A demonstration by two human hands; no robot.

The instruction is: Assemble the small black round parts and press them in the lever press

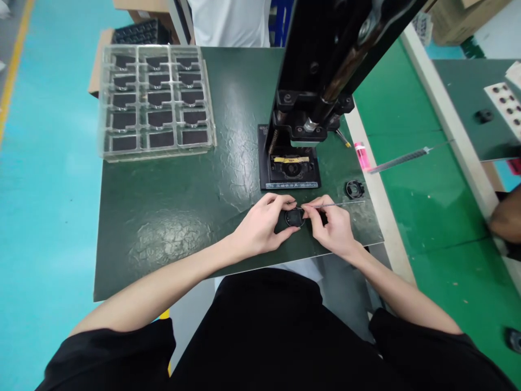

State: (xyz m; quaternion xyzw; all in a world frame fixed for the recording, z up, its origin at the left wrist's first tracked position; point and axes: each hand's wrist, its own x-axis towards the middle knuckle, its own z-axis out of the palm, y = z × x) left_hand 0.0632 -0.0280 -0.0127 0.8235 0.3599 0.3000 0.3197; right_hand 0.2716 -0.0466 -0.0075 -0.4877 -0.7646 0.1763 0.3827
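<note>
Near the front edge of the dark green table [171, 206], a small round black part [294, 217] lies between my hands. My left hand [266, 224] curves around its left side, thumb and fingers gripping it. The fingers of my right hand [330, 224] are pinched together at the part's right edge, around a thin grey rod [345, 203] that points to the right. Just beyond my hands stands a black press [290, 182] with a yellow strip [291, 159] across its base. A second round black part [354, 189] rests to the right.
Stacked clear trays [157, 146] with dark pieces stand at the back left. A pink object [362, 156] and a yellow-tipped tool [344, 139] are right of the press. A green conveyor [431, 179] runs along the right. A person in white [230, 21] stands behind the table.
</note>
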